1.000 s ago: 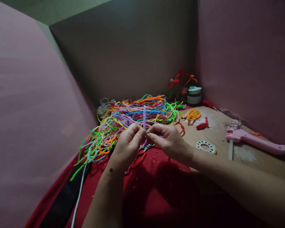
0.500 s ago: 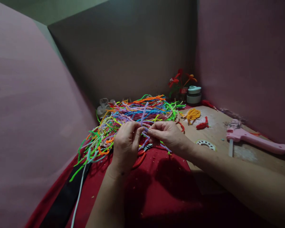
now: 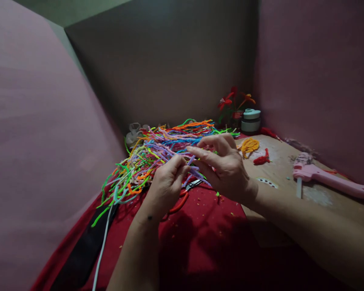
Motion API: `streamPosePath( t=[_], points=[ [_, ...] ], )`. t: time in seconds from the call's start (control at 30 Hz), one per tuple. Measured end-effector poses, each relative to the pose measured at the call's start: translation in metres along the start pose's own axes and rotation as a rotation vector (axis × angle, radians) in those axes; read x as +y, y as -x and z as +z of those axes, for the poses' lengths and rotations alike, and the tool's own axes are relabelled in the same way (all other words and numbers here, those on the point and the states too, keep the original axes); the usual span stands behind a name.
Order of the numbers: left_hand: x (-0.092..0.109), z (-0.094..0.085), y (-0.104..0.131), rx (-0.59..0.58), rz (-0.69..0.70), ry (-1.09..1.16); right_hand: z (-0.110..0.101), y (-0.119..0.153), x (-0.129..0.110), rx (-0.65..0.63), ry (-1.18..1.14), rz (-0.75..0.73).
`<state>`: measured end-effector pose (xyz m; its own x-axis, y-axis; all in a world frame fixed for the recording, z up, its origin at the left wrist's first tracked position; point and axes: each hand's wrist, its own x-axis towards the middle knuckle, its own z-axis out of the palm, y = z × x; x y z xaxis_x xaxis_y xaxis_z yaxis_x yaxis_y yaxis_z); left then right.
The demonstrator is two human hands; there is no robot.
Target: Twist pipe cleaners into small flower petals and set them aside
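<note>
While the left hand (image 3: 169,178) pinches lavender fuzzy stems (image 3: 197,174), the right hand (image 3: 228,167) spreads its fingers just beside them.
The stems are above the middle of the red-covered worktop (image 3: 203,202); whether the right hand touches them, I cannot tell. They look light and soft, probably with bendable wire inside, so a fingertip hold where the strands meet should suit. A red-handled tool (image 3: 180,204) lies beneath the hands, and a heap of colourful stems (image 3: 157,149) spreads toward the back edge. Near the right edge, a pink glue gun (image 3: 327,176) rests on a brown sheet (image 3: 282,178). Plain walls (image 3: 185,60) stand dim behind and at both sides.
</note>
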<state>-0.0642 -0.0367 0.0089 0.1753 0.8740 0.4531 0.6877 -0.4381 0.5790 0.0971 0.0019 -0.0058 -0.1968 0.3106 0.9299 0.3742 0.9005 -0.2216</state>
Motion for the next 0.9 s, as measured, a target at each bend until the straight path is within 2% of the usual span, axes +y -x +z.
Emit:
streamPosePath(
  t=[0.07, 0.13, 0.3, 0.4, 0.53, 0.67, 0.9],
  points=[
    [0.001, 0.000, 0.001, -0.019, -0.021, 0.067, -0.001, -0.001, 0.001, -0.093, 0.058, -0.028],
    [0.002, -0.001, 0.001, -0.004, -0.056, 0.129, 0.000, -0.002, 0.002, -0.182, -0.007, 0.050],
    [0.003, 0.000, 0.000, 0.058, -0.133, 0.231, -0.001, -0.006, 0.000, -0.394, -0.504, 0.578],
    [0.005, 0.000, -0.001, 0.075, -0.174, 0.273, -0.002, -0.008, -0.001, -0.482, -0.642, 0.739],
    [0.006, 0.001, -0.003, 0.109, -0.226, 0.294, 0.001, -0.008, 0.000, -0.490, -0.637, 0.797],
    [0.003, 0.004, -0.006, 0.118, -0.228, 0.354, 0.005, -0.005, -0.001, -0.433, -0.727, 0.868],
    [-0.002, 0.010, -0.005, 0.149, -0.201, 0.327, 0.015, 0.002, -0.001, -0.322, -1.096, 1.056]
  ],
)
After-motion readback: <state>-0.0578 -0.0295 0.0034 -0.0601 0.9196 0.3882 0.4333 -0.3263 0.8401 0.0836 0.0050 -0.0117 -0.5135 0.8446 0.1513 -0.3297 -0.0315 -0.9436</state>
